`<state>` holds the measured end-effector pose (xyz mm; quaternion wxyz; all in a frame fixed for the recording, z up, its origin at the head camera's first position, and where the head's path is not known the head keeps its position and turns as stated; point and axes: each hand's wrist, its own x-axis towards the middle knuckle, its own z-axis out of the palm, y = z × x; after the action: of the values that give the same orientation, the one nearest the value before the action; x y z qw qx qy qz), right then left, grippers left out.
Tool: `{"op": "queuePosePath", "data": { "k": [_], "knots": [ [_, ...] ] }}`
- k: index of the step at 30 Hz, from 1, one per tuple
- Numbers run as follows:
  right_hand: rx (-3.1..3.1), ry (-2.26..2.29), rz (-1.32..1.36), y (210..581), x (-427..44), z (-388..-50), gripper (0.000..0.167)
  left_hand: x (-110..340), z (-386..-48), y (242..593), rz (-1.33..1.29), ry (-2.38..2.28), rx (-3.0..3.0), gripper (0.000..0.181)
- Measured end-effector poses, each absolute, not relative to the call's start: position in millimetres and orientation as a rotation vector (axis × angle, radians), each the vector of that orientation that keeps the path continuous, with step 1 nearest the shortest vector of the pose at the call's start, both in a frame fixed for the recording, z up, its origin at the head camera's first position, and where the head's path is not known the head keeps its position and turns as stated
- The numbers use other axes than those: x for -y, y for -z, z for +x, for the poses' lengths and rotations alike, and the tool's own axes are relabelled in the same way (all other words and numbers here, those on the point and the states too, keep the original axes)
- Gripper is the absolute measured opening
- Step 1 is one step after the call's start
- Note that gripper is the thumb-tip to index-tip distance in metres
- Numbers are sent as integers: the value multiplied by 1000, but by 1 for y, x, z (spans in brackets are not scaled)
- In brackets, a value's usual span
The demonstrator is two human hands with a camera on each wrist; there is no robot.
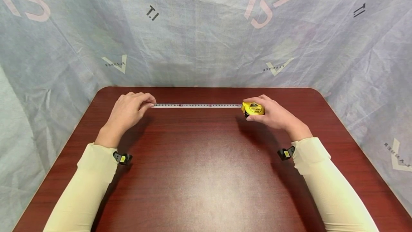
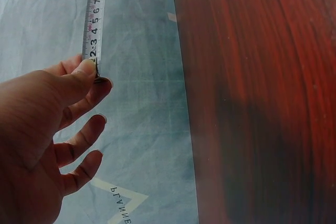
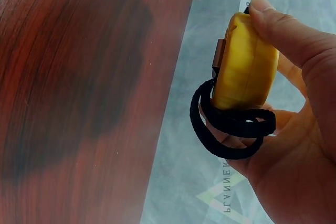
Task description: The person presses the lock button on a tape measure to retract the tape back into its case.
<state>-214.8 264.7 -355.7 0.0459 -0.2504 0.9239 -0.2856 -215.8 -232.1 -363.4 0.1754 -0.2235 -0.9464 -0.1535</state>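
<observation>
A yellow tape measure is gripped by my right hand, thumb and fingers around its case. Its white blade runs straight out to the left, held above the table. At the blade's free end, my left hand pinches the tip between thumb and forefinger; the other fingers are spread apart in the left wrist view. Numbers on the blade face up there. A black wrist strap loops from the case's lower end in the right wrist view, with the yellow case seen edge-on.
Beneath both hands lies a dark red wooden table with rounded far corners. A grey-blue printed cloth hangs behind it and along both sides. Each cream sleeve has a black wrist camera at its cuff.
</observation>
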Motion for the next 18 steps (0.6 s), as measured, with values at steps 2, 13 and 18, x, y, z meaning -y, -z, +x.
{"op": "queuePosePath", "data": {
  "k": [2, 13, 18],
  "knots": [
    [-2814, 874, -754, 356, -264, -215, 62, 231, -216, 364, -634, 436, 2684, 7],
    [-2820, 885, -784, 356, -261, -215, 61, 230, -218, 366, -639, 431, 2675, 8],
    [-2825, 900, -789, 356, -257, -216, 62, 229, -219, 367, -637, 442, 2672, 8]
  ]
}}
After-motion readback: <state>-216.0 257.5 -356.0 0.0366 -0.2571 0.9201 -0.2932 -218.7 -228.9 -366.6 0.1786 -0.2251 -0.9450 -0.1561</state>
